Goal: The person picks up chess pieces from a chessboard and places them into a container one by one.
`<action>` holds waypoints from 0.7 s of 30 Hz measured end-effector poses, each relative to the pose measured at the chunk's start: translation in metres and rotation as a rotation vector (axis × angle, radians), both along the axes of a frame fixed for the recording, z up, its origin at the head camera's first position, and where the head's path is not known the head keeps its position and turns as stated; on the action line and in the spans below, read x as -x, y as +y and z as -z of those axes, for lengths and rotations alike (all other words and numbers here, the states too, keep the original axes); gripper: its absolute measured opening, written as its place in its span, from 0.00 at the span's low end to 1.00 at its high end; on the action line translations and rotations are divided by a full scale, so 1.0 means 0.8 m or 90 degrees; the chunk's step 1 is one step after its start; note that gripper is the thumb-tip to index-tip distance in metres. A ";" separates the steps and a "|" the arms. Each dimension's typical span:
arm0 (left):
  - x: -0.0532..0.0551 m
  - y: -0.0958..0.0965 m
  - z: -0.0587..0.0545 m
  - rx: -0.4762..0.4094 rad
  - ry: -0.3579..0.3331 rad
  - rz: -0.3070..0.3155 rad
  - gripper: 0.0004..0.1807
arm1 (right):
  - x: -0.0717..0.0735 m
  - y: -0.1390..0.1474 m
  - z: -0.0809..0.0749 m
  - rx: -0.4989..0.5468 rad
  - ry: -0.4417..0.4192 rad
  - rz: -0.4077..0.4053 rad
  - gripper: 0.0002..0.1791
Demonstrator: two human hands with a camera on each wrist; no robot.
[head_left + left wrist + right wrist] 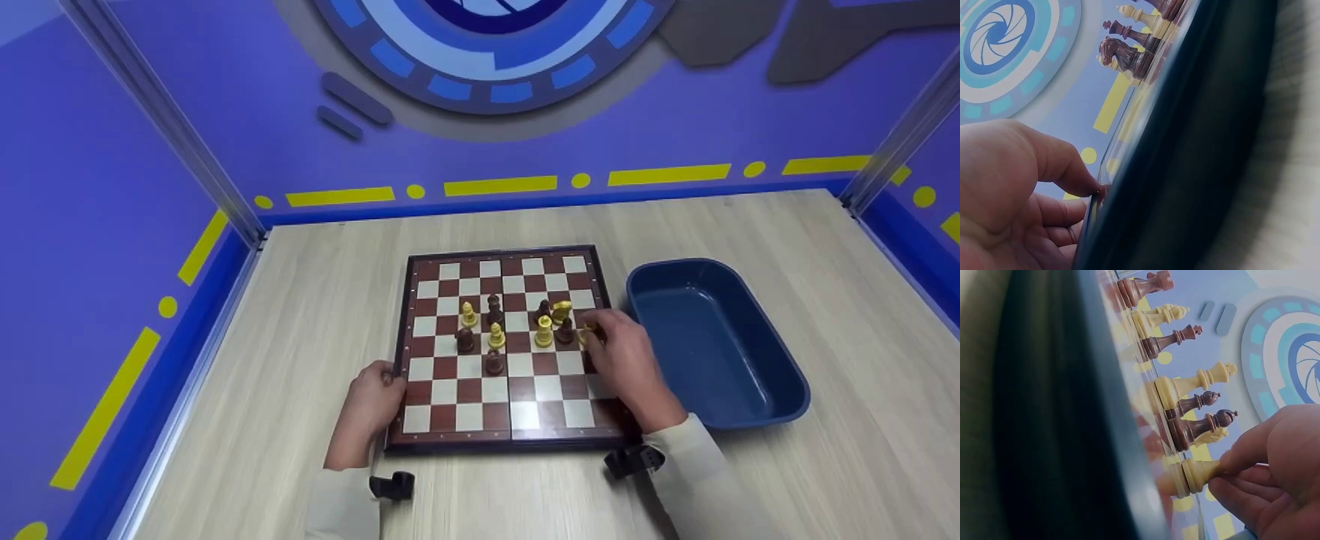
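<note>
A brown-and-white chessboard [544, 388] lies on the table with several chess pieces near its middle. My left hand [373, 397] grips the board's left edge, thumb [1069, 169] on the rim and the other fingers beside it. Near the right edge, my right hand [624, 352] pinches a cream chess piece [1195, 476] between thumb and fingers; its top is hidden by them and its base is close over the board. Left of that piece stand a dark bishop [1196, 428], a cream king [1190, 385] and a cream knight [561, 311].
A dark blue plastic bin [694, 345] stands right of the board, close to my right forearm. Further left on the board are a dark rook [493, 363], a dark knight [1125, 57] and cream bishops. Blue printed walls [247, 97] surround the wooden table [322, 300].
</note>
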State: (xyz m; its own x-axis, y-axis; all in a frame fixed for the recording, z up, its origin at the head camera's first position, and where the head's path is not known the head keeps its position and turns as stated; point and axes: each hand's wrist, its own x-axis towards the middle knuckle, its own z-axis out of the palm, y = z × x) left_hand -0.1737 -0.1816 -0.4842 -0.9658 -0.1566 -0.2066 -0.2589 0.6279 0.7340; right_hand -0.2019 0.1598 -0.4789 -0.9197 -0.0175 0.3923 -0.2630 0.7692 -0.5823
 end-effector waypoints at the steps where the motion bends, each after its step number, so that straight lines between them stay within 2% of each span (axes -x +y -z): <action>1: 0.000 0.000 0.000 -0.002 -0.002 0.000 0.18 | 0.000 0.000 0.000 0.001 -0.001 0.001 0.12; 10: 0.000 0.000 0.000 -0.015 -0.004 0.001 0.18 | -0.002 0.001 -0.011 0.020 0.024 0.012 0.10; 17: -0.001 -0.001 0.000 -0.021 -0.003 0.000 0.17 | -0.003 0.004 -0.017 0.021 0.011 0.015 0.11; 21: -0.001 0.000 0.001 -0.022 -0.002 -0.001 0.17 | -0.003 0.006 -0.020 0.019 0.025 0.013 0.11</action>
